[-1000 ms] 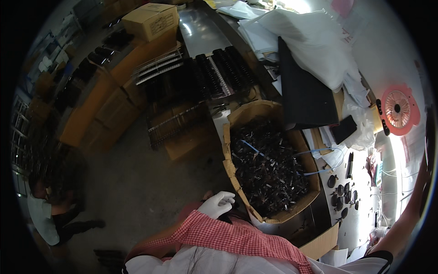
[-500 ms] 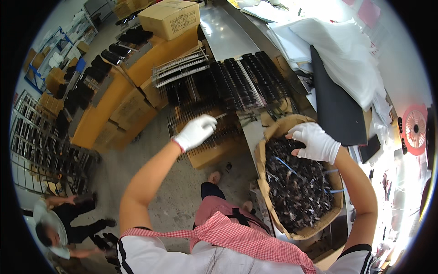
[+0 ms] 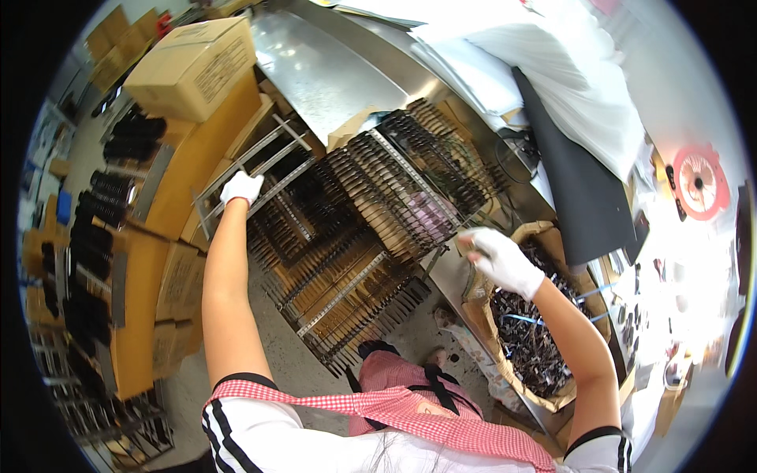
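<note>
My left hand (image 3: 241, 189), in a white glove, is closed on the near bar of a grey metal frame (image 3: 276, 188) at the left of the racks. My right hand (image 3: 505, 262), gloved with bare fingertips, hovers by the near right corner of the dark rack (image 3: 394, 185), above the rim of a cardboard box (image 3: 482, 315). Its fingers curve loosely apart, and I see nothing between them. Rows of slender dark pieces fill that rack and a lower rack (image 3: 347, 296) nearer me. Dark scraps (image 3: 530, 347) and blue strips fill the box.
A metal bench (image 3: 315, 67) runs behind the racks. On the left, a closed carton (image 3: 193, 67) sits on cardboard stacks beside rows of black parts (image 3: 102, 236). White sheets (image 3: 583, 87), a black sheet (image 3: 579, 181) and a pink fan (image 3: 698, 183) are at the right.
The left hand has moved left, from over the racks to the metal frame. The right hand has moved left from over the scraps to the rack's corner. The view has shifted.
</note>
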Demonstrator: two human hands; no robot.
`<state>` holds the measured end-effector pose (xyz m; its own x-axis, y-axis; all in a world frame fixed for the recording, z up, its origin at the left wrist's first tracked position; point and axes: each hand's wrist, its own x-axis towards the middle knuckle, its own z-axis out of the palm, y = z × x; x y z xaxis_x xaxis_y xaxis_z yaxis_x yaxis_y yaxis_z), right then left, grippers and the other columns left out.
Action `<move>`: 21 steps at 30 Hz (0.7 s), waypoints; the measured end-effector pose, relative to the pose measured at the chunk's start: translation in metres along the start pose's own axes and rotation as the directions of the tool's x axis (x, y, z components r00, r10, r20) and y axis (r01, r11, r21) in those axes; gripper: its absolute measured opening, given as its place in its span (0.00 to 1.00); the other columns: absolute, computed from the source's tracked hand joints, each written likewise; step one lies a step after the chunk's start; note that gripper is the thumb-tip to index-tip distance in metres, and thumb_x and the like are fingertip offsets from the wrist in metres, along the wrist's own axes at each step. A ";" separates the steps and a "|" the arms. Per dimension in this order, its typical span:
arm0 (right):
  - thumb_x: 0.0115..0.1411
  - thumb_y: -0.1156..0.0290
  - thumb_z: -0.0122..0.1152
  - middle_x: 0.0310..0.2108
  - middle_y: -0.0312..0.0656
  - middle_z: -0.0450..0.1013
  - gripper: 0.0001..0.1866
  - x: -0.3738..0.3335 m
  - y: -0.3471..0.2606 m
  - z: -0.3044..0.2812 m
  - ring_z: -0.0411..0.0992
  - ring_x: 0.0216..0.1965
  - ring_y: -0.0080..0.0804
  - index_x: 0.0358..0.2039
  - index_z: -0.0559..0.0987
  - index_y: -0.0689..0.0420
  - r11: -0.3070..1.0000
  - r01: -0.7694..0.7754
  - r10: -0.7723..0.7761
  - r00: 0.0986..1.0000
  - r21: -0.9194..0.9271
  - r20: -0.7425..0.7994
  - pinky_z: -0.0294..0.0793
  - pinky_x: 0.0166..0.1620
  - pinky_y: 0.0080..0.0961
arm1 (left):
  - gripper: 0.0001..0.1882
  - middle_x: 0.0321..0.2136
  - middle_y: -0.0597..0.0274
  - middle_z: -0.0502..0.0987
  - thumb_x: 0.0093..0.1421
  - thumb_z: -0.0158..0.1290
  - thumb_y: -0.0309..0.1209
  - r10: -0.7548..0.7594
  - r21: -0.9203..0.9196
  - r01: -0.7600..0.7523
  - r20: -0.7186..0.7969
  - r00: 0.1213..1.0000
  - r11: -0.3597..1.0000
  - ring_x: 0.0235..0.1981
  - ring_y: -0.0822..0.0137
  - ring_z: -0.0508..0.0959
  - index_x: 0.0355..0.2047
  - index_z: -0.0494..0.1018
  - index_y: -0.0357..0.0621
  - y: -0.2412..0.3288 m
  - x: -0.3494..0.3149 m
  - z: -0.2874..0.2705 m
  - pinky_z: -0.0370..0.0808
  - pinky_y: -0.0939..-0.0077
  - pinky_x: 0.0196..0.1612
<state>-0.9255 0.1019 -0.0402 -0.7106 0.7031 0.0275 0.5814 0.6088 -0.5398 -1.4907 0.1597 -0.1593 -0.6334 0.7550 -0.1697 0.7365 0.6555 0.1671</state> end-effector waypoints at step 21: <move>0.53 0.71 0.56 0.30 0.50 0.81 0.10 0.185 0.129 0.098 0.80 0.32 0.48 0.29 0.86 0.58 0.791 0.122 0.186 0.886 -0.600 0.425 0.79 0.38 0.36 | 0.12 0.20 0.72 0.59 0.59 0.53 0.26 0.093 -0.884 -0.162 -0.135 0.987 0.439 0.22 0.79 0.58 0.20 0.63 0.47 -0.066 -0.153 -0.153 0.57 0.79 0.26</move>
<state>-1.0208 0.2744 -0.1871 -0.6900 0.5796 -0.4336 0.6105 0.7878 0.0814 -1.4791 0.0040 0.0042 -0.5887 0.8080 -0.0211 0.2156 0.1822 0.9593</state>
